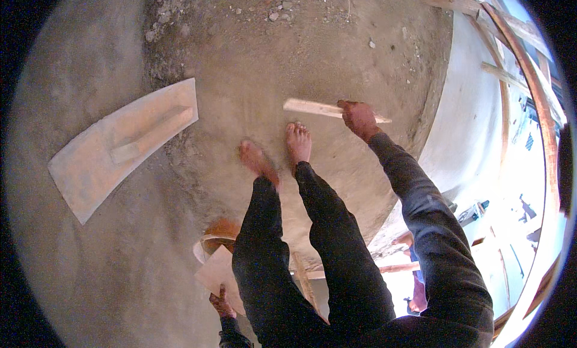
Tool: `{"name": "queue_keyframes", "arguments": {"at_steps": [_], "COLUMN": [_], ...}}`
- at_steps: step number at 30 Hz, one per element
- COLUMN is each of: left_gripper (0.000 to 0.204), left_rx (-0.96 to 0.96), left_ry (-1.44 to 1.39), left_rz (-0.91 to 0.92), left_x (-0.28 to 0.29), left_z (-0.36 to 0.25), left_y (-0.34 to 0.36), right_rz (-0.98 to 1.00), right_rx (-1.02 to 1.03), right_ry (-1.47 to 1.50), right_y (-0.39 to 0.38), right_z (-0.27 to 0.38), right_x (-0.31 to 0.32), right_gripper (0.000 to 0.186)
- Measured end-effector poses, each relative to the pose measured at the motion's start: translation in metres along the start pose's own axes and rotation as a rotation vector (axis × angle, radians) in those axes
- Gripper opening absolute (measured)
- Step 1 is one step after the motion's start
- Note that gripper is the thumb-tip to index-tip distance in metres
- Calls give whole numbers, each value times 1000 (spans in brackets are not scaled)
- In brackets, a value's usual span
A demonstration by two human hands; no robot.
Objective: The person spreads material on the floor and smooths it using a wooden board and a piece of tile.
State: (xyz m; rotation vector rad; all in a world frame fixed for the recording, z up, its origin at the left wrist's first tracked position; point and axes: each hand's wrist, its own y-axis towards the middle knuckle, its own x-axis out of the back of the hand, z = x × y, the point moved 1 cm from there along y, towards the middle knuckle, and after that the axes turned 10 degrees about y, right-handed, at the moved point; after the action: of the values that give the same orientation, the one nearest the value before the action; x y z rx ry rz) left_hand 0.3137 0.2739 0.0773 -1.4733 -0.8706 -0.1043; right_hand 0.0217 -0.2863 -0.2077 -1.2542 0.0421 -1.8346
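Note:
My right hand (357,116) is closed round a long, pale wooden batten (309,106), held out over the dusty surface just beyond my bare feet. My left hand (220,301) grips a flat, pale square board (214,271) low beside my left leg, partly hidden by it. A bucket (210,244) with an orange-brown inside shows behind that board. To the left lies a large wooden plastering float (84,167) with a bar handle along its top, touched by neither hand.
Small stones and rubble (273,16) are scattered at the top. A ledge edge curves down the right side, with a pale wall (451,119) and wooden poles (502,83) beyond. Bright ground lies past it, where a person in pink and blue (418,288) is partly visible.

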Motion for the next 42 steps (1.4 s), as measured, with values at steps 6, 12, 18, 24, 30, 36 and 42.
{"name": "queue_keyframes", "arguments": {"at_steps": [6,12,18,24,30,36,42], "left_gripper": [68,63,58,53,45,43,56], "left_rx": [55,88,105,63,110,198,27], "left_ry": [42,16,-22,-113,-144,52,439], "left_rz": [-208,-157,-153,-116,-100,-217,-136], "left_x": [-33,-62,-77,-74,-78,-79,-83], "left_z": [-42,-30,-32,-20,-15,-18,-16], "left_y": [-7,17,19,3,0,-13,-27], "right_rz": [121,23,-103,-237,230,112,-103], "right_rx": [239,224,249,176,486,355,450], "right_ry": [-207,-225,-391,-213,-215,-385,-351], "right_y": [82,163,247,270,181,271,291], "right_z": [0,-7,7,40,48,53,77], "right_x": [-19,54,106,175,68,61,92], "right_gripper": [24,28,22,34,35,23,29]}}
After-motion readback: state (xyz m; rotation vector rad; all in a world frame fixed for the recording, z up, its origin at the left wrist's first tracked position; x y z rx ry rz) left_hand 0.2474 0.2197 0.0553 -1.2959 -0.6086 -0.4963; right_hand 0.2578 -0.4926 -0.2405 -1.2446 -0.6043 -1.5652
